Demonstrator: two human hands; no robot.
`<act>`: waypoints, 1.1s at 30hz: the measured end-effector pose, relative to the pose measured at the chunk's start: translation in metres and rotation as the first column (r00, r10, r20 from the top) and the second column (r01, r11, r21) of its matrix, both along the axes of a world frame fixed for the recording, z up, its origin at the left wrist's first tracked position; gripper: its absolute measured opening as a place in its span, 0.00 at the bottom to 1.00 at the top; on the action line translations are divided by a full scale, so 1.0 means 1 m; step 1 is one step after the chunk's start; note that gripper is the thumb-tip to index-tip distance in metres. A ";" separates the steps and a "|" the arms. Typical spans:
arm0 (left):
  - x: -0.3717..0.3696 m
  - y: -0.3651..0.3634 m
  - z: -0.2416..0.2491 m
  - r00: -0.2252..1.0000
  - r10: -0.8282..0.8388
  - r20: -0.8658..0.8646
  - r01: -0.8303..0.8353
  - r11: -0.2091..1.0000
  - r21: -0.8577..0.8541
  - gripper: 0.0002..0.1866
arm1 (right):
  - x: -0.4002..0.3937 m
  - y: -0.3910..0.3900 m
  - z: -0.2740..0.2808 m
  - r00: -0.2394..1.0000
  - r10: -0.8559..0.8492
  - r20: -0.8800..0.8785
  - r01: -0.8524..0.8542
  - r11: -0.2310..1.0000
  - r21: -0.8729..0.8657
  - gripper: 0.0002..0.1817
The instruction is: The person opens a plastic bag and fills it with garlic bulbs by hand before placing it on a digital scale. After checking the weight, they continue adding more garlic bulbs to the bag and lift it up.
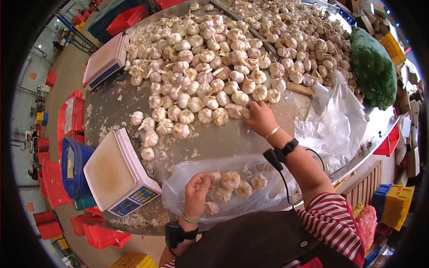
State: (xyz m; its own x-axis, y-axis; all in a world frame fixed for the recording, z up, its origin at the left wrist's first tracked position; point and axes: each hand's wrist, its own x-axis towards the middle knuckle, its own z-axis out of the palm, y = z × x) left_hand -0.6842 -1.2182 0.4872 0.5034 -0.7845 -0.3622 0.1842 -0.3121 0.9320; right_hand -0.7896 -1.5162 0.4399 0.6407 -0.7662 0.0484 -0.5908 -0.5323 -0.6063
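My left hand is over a clear plastic bag at the table's front edge, its fingers closed on a garlic bulb. Several more garlic bulbs lie on or in the bag, just right of that hand. My right hand reaches to the near edge of a big heap of garlic. Its fingers are curled on a garlic bulb, which they partly hide.
A white scale stands left of the bag, and a second scale farther back. Plastic bags lie on the right. Beyond them is a green mesh sack. A divider bar splits the garlic. Red crates stand left.
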 end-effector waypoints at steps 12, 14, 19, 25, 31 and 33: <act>-0.015 -0.031 -0.005 0.538 0.137 -0.832 -0.217 0.976 0.021 0.17 | 0.042 -0.020 0.011 0.993 0.086 0.081 -0.067 0.976 -0.209 0.19; -0.014 -0.027 -0.007 0.610 0.040 -0.791 -0.174 0.981 -0.085 0.17 | 0.050 -0.031 0.002 0.994 0.104 0.026 -0.099 0.983 -0.156 0.18; -0.013 -0.037 -0.008 0.562 0.100 -0.821 -0.204 0.979 -0.020 0.23 | 0.050 -0.028 0.001 0.931 0.354 -0.088 -0.362 0.926 -0.102 0.23; -0.017 -0.053 -0.002 0.484 -0.080 -0.871 -0.245 0.944 -0.223 0.25 | 0.026 -0.026 -0.009 0.921 0.388 -0.027 -0.386 0.904 -0.183 0.26; -0.005 -0.055 0.006 0.351 0.052 -0.935 -0.372 0.924 -0.089 0.25 | 0.000 -0.029 -0.014 0.980 0.080 0.182 -0.147 0.910 0.389 0.24; -0.006 -0.050 0.008 0.317 0.117 -0.941 -0.411 0.911 -0.025 0.27 | -0.017 -0.020 -0.014 0.912 -0.229 0.341 -0.060 0.747 0.662 0.25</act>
State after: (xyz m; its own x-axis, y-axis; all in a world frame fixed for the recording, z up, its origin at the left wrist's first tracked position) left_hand -0.6899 -1.2687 0.4949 0.1726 -0.7988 -0.5764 0.9833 0.1054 0.1484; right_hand -0.8066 -1.5360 0.4259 0.6108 -0.7490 -0.2567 -0.2608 0.1158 -0.9584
